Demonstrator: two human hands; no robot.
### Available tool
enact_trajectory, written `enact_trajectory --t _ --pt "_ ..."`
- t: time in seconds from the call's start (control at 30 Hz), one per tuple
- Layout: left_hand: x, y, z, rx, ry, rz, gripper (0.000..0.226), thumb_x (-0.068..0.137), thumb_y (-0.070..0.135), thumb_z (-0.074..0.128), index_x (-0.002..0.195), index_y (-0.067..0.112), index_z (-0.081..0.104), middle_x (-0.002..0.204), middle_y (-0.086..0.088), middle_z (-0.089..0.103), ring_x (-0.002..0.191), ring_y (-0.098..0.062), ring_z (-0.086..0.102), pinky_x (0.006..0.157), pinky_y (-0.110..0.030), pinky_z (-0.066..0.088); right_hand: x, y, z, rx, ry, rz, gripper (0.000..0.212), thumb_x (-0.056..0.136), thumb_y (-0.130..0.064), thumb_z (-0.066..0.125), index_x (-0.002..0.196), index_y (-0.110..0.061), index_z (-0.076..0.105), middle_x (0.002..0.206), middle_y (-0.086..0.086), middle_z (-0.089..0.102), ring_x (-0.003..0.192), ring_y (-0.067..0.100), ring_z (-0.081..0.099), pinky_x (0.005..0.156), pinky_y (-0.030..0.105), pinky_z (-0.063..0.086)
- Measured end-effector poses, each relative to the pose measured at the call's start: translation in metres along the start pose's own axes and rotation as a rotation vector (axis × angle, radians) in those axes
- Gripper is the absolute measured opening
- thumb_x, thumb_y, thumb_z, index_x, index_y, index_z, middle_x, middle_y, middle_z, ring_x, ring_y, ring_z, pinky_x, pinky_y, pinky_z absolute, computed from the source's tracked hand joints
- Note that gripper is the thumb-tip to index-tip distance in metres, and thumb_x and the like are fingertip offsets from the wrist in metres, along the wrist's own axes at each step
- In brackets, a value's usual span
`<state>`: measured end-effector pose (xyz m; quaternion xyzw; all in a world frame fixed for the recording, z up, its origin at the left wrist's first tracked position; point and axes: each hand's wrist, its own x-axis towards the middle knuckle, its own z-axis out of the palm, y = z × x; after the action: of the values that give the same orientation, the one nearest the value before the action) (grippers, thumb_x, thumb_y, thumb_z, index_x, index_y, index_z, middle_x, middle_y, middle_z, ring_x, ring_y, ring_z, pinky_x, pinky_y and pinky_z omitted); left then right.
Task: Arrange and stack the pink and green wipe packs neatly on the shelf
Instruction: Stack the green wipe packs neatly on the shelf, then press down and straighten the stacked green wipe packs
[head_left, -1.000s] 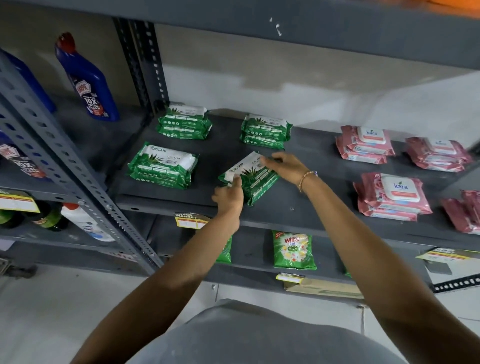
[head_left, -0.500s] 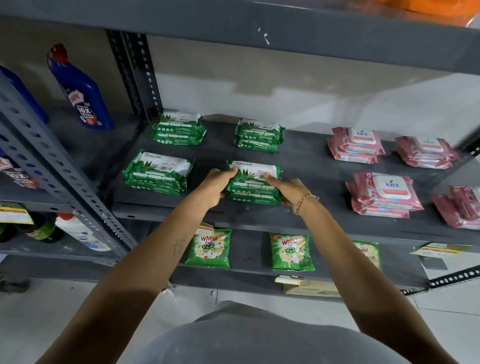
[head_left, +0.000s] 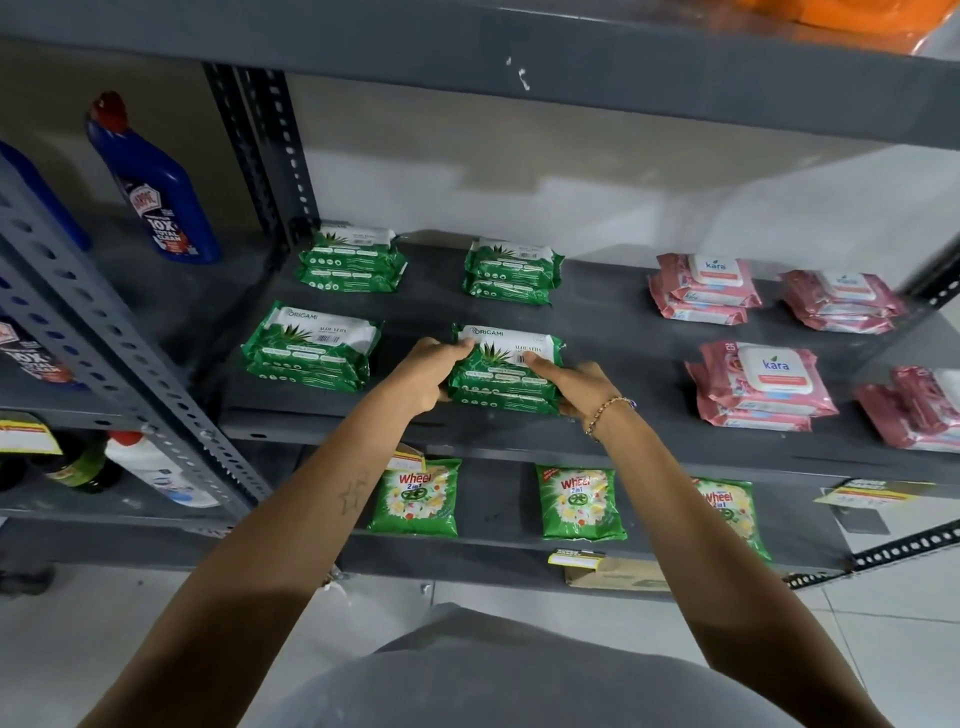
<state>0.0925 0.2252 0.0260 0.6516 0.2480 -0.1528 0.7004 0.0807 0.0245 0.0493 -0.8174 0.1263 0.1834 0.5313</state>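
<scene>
A stack of green Origami wipe packs lies square near the front of the grey shelf. My left hand grips its left end and my right hand presses on its right end, forefinger on top. Three more green stacks lie on the shelf: front left, back left and back middle. Pink Kara wipe stacks fill the right side: back, far back right, front, and one at the right edge, partly cut off.
Green Wheel detergent sachets lie on the shelf below. A blue cleaner bottle stands in the left bay behind a perforated upright. The upper shelf overhangs close above. A cardboard box sits at the bottom.
The green pack, held tilted a second ago, has been turned square and laid on the front stack. Both hands now sit at its two ends.
</scene>
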Motion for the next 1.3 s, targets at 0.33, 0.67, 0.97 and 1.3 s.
enact_trajectory --t 0.33,0.67,0.97,1.3 --pt "-0.012 0.012 0.008 0.023 0.010 0.007 0.042 0.081 0.042 0.069 0.108 0.010 0.060 0.137 -0.015 0.054 0.123 -0.034 0.052 0.100 -0.054 0.046 -0.010 -0.010 -0.004 -0.075 0.019 0.013 0.055 0.068 -0.063 0.066 0.061 -0.017 0.037 0.052 -0.002 0.027 0.047 0.013 0.031 0.053 0.028 0.039" --pt "-0.047 0.041 0.052 0.804 0.257 0.700 0.051 0.097 0.033 0.042 0.138 0.004 0.040 0.143 -0.016 0.044 0.135 -0.031 0.037 0.113 -0.044 0.030 -0.028 -0.011 -0.095 -0.363 0.338 -0.267 0.046 0.093 -0.038 0.043 0.096 0.002 0.067 0.100 0.025 0.069 0.094 0.038 0.062 0.083 0.035 0.043" --pt "-0.038 0.010 0.084 1.418 0.240 0.615 0.060 0.098 0.034 0.017 0.151 0.005 0.019 0.161 -0.012 0.013 0.150 -0.026 0.005 0.121 -0.043 0.002 0.000 0.034 -0.201 -0.890 0.405 -0.241 0.037 0.090 -0.023 0.036 0.117 -0.009 0.057 0.135 0.014 0.051 0.125 0.033 0.046 0.104 0.050 0.036" --pt "-0.035 -0.004 0.086 1.494 0.369 0.640 0.063 0.096 0.035 0.010 0.149 0.004 0.022 0.159 -0.010 0.021 0.149 -0.025 0.011 0.122 -0.040 0.005 0.016 0.069 -0.195 -0.929 0.531 -0.372 0.063 0.087 -0.039 0.013 0.123 -0.008 0.055 0.129 0.013 0.059 0.127 0.031 0.046 0.108 0.052 0.028"
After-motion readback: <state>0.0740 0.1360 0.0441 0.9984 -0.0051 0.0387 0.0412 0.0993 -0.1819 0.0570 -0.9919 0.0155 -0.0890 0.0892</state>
